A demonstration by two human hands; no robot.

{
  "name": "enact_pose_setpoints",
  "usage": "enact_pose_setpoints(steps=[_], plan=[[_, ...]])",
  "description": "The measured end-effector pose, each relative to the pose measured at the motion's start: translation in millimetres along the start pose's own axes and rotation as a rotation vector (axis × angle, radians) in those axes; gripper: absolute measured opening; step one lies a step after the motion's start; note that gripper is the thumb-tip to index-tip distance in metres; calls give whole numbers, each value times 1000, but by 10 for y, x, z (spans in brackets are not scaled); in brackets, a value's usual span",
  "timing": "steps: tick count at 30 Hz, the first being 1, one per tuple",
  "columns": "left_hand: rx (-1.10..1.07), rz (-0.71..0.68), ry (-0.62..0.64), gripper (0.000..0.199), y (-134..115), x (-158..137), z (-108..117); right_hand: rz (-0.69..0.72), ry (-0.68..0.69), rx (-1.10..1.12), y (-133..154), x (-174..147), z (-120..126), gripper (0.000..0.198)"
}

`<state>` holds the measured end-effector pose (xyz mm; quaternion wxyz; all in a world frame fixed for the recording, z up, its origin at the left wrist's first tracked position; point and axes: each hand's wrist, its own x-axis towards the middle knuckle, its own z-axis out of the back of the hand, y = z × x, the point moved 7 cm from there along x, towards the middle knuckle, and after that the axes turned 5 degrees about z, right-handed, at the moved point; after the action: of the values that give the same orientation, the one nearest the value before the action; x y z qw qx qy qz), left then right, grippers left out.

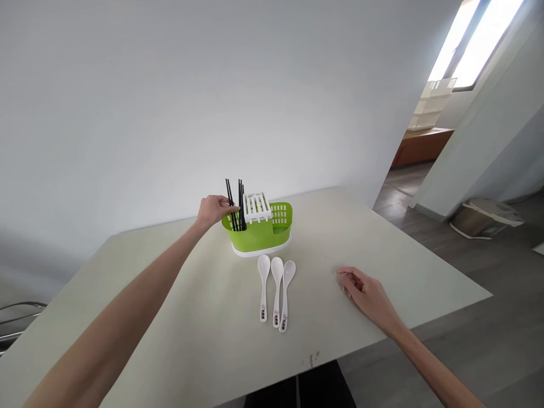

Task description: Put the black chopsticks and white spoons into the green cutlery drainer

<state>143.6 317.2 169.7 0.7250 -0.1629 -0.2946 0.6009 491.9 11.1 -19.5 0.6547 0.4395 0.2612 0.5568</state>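
My left hand [215, 209] is closed around black chopsticks [230, 195] at the left end of a green utensil caddy [260, 238]. Their lower ends are inside the caddy's left compartment, where more black chopsticks [240, 195] stand upright. A white slatted rack [257, 207] sits over the caddy's middle, and its base is white. Three white spoons lie on the table in front, bowls toward the caddy: a left spoon [263, 277], a middle spoon [276, 283] and a right spoon [287, 283]. My right hand [361, 289] rests on the table to their right, fingers curled together with nothing visible in them.
The pale table [191, 340] stands against a grey-white wall [170, 113]. Its right edge borders a grey wood floor, where a lidded bin [484, 218] stands. Metal tubing [19, 323] shows beyond the left edge. Dark stains mark the table near its front edge.
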Motion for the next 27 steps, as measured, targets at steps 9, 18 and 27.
enact_pose_setpoints(steps=[9,18,27], plan=[[16,-75,-30,42,122,-18,-88,-8,-4,-17,28,-2,14,49],[-168,-187,-521,29,84,-987,358,13,-13,-35,16,-20,23,48],[293,-79,299,43,-36,-2202,-913,51,-53,-44,1,-24,42,44]])
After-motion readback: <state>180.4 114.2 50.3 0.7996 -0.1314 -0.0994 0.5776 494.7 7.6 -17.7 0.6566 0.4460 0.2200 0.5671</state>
